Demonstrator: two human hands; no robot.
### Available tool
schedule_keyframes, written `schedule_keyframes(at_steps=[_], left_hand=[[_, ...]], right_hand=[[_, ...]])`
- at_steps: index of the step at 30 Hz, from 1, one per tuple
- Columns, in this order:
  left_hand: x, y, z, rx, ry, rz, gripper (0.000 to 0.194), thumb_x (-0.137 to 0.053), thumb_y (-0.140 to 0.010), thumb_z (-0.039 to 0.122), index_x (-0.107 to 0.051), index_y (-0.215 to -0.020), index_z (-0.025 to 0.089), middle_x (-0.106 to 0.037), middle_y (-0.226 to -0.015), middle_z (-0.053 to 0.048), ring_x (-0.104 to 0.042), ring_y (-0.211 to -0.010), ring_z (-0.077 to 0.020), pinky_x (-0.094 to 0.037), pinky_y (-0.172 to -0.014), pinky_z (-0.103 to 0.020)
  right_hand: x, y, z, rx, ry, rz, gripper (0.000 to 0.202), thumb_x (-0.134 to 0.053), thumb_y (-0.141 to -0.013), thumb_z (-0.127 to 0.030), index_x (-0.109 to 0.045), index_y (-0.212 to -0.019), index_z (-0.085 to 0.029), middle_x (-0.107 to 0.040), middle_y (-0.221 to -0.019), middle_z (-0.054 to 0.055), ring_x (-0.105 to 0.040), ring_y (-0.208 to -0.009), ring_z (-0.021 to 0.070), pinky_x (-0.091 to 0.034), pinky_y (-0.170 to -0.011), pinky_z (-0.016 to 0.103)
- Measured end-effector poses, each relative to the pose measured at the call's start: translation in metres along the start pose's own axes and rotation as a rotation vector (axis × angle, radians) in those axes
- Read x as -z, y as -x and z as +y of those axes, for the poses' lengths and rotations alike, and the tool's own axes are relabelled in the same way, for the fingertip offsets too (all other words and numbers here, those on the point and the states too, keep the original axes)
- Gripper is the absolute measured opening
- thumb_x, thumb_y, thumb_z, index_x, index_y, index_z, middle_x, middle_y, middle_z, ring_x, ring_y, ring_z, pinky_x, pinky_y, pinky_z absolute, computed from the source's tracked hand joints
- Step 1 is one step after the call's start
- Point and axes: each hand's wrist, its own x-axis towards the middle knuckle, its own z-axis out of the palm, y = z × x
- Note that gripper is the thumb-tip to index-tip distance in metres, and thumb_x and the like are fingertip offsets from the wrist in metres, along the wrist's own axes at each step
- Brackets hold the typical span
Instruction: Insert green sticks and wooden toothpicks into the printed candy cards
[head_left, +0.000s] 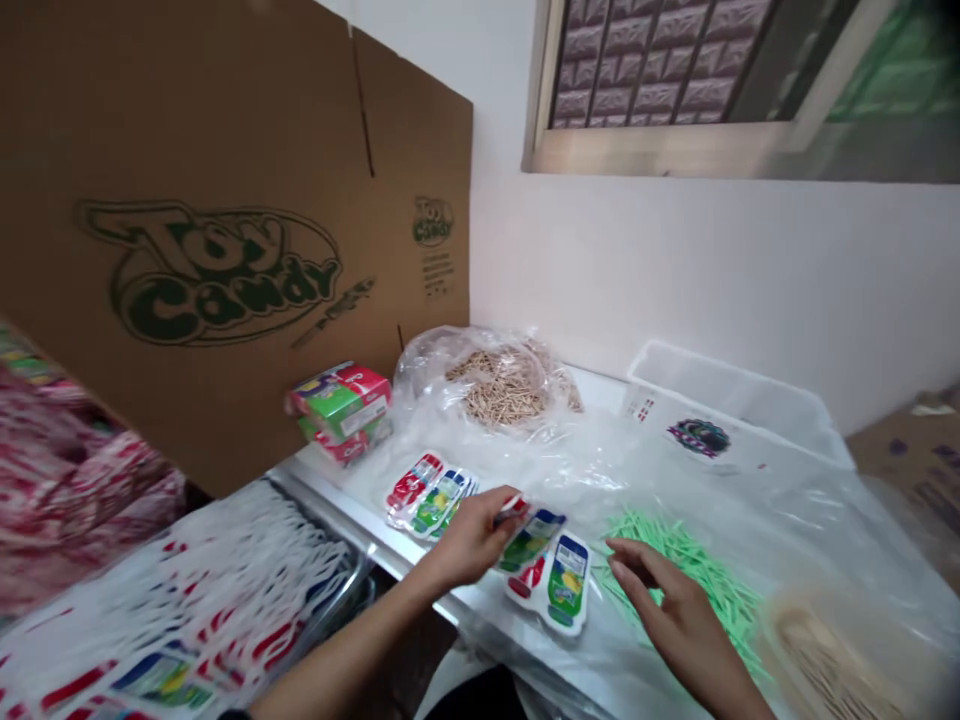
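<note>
My left hand (pixel 480 535) is closed on a small packet with a red end (pixel 512 506), held just over the white table. Below and right of it lie flat blue-and-green packets (pixel 568 582), beside a red one. Another group of red, green and blue packets (pixel 435 498) rests left of that hand. My right hand (pixel 664 600) hovers at the near side of a pile of light green sticks (pixel 697 570), fingers apart, with nothing visible in it.
A clear bag of brown sticks (pixel 506 385) sits by the wall. Colourful boxes (pixel 345 405) stand beside a large carton (pixel 225 150). A clear bin (pixel 735 390) is at back right; a tub (pixel 832 660) at near right; a packet-filled tray (pixel 225 580) at left.
</note>
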Motion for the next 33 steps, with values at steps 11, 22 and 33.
schedule_keyframes(at_steps=[11,22,33], left_hand=[[0.068,-0.019,-0.1,0.377,-0.604,0.184,0.046,-0.049,-0.079,0.022,-0.045,-0.125,0.013,-0.061,-0.112,-0.016,-0.053,-0.107,-0.0293,-0.037,-0.092,-0.04],[-0.068,-0.024,-0.065,0.406,-0.696,-0.229,0.028,-0.052,-0.078,0.044,-0.063,-0.082,0.019,-0.069,-0.082,-0.008,-0.063,-0.078,-0.023,-0.04,-0.063,-0.027],[-0.043,-0.007,-0.031,0.257,-0.76,-0.198,0.037,-0.033,-0.089,0.032,-0.062,-0.103,0.014,-0.067,-0.093,-0.017,-0.062,-0.089,-0.0288,-0.042,-0.078,-0.038]], right_hand=[[-0.008,0.003,0.014,-0.009,0.103,-0.06,0.032,-0.042,-0.087,-0.045,-0.06,-0.103,-0.024,-0.066,-0.105,0.005,-0.061,-0.093,0.019,-0.048,-0.079,0.025],[-0.078,0.012,0.039,-0.051,0.367,-0.206,0.025,-0.041,-0.085,-0.024,-0.058,-0.102,-0.019,-0.062,-0.096,0.008,-0.058,-0.09,0.0195,-0.041,-0.077,0.026],[-0.075,0.007,0.056,-0.194,0.148,0.035,0.044,-0.05,-0.082,-0.042,-0.05,-0.119,-0.018,-0.058,-0.11,0.012,-0.056,-0.099,0.0252,-0.042,-0.082,0.035]])
